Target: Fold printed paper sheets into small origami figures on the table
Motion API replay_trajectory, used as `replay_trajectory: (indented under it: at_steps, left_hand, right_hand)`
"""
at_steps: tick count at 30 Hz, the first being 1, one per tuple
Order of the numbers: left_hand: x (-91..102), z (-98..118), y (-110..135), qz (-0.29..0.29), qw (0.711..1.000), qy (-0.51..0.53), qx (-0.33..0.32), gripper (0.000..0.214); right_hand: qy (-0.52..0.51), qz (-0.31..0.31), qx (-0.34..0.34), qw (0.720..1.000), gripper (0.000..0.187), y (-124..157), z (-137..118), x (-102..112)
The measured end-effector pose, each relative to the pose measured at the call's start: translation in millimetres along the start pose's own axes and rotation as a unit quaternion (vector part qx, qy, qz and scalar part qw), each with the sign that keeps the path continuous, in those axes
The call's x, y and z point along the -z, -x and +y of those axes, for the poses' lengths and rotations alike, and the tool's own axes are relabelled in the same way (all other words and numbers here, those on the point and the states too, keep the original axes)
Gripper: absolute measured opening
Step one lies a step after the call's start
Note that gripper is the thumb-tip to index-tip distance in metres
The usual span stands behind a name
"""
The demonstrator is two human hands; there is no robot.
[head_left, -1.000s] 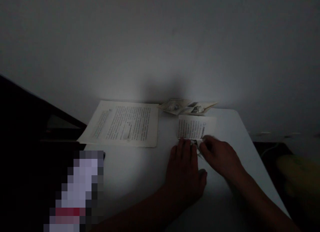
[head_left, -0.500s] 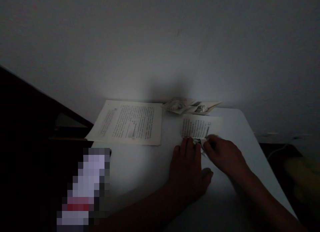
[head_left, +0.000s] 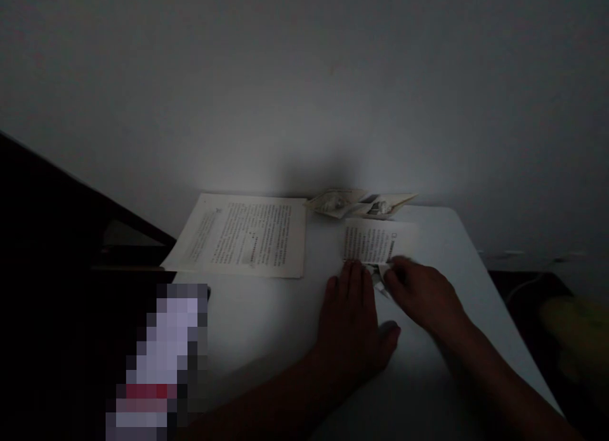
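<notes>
A printed sheet of paper (head_left: 368,241), partly folded, lies on the white table (head_left: 266,314). My left hand (head_left: 349,314) lies flat on its near edge, fingers stretched forward and thumb out to the side. My right hand (head_left: 421,292) is closed, thumb and forefinger pinching the near right part of the same paper. A small folded flap with a dark printed patch shows between the two hands. Both hands hide much of the paper's near side. Just beyond it stand two folded paper boats (head_left: 333,203), side by side by the wall.
Left of the folded paper lies a stack of printed sheets (head_left: 247,238), its left corner over the table edge. A blurred-out pixelated object (head_left: 152,358) is at the table's left front. A pale wall (head_left: 304,85) rises behind. Something yellowish (head_left: 575,333) lies beyond the right edge.
The view has shifted slightly. My left hand has drawn slightly away from my right, so more of the folded flap shows between them. The right hand still pinches the paper.
</notes>
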State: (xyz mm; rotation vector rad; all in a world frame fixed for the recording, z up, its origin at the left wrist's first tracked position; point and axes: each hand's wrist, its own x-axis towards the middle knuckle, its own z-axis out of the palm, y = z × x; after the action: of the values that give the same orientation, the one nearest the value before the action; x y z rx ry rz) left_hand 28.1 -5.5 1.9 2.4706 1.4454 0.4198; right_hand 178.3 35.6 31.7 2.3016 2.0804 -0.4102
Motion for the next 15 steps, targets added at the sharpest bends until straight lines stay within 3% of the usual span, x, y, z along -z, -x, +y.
replay_trajectory:
  at_steps: [15]
  left_hand:
    - [0.6, -4.2, 1.0, 0.001, 1.0, 0.007, 0.001, 0.08]
  right_hand:
    - [-0.004, 0.002, 0.002, 1.0, 0.024, 0.0, 0.3, 0.3]
